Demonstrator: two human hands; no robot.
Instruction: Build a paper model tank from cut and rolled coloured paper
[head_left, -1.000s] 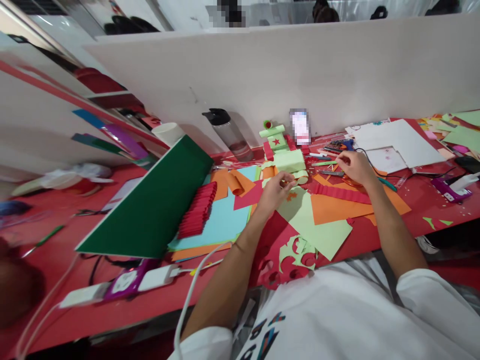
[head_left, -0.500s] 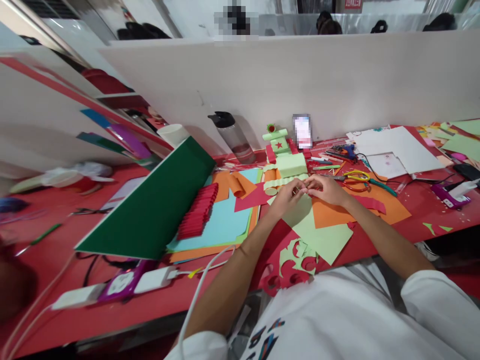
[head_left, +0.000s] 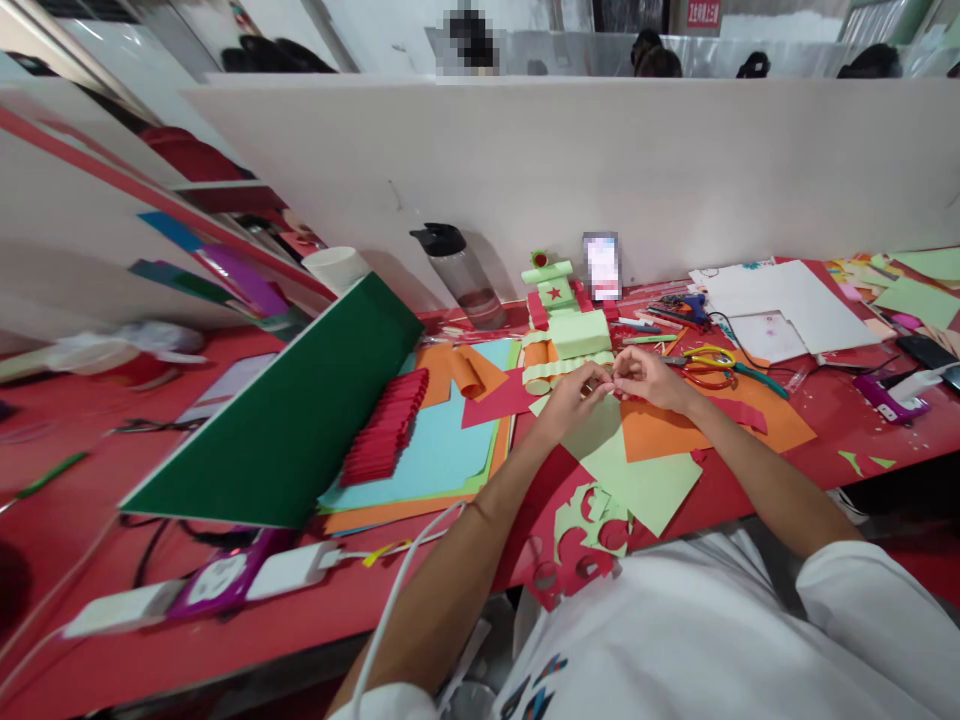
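My left hand (head_left: 577, 397) and my right hand (head_left: 649, 380) meet over a pale green sheet of paper (head_left: 660, 490). Both have their fingers pinched together at the tips, and whatever they hold is too small to make out. Just beyond them stands a paper model (head_left: 581, 333) in light green, with a red star on its upper block and a wavy green strip around orange paper at its base. Orange paper (head_left: 787, 430) lies under my right forearm. Close to my right hand are yellow-handled scissors (head_left: 709, 356).
A green board (head_left: 285, 420) leans on the left beside folded red paper strips (head_left: 386, 425) on coloured sheets. Behind stand a bottle (head_left: 465, 280) and a phone (head_left: 602, 265). Paper scraps (head_left: 592, 520) lie at the front edge. A white cable (head_left: 397, 590) crosses by my left arm.
The view has shifted slightly, so most things on the left sit a little further left. My hands stay together at the same spot, fingers still pinched.
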